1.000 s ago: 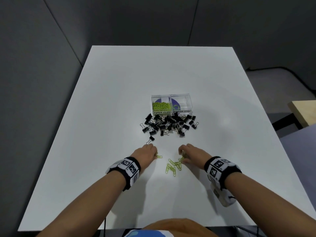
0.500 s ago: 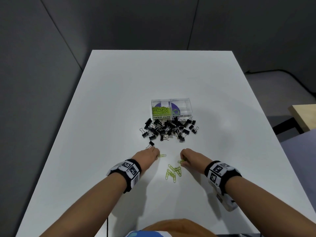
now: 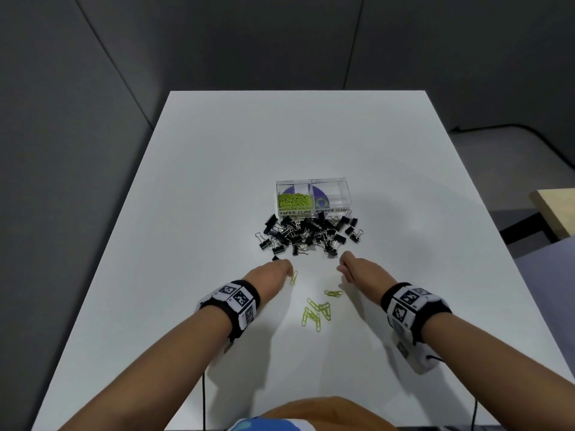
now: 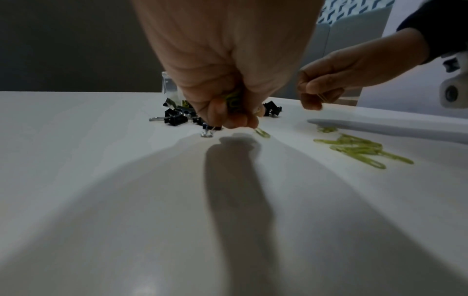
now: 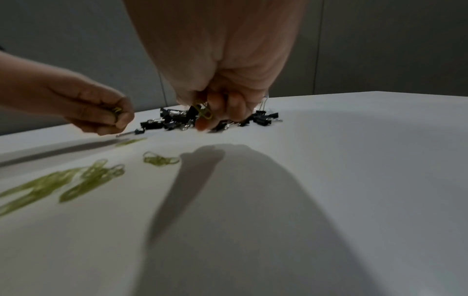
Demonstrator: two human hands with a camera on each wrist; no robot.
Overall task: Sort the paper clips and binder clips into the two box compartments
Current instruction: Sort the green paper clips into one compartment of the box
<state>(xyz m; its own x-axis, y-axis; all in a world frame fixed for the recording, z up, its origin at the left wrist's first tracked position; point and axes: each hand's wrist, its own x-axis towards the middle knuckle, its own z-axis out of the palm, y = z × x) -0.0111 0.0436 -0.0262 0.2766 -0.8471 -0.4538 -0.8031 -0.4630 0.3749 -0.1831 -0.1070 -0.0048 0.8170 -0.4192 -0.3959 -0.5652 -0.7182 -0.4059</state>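
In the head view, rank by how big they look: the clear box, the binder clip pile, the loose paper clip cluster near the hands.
1. binder clip pile, the widest spread.
2. clear box, somewhat narrower; it sits farther from the camera, so the gap is unsure.
3. loose paper clip cluster, plainly smallest.

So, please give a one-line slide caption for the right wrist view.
Right hand pinching a green paper clip above the table, black binder clips behind.
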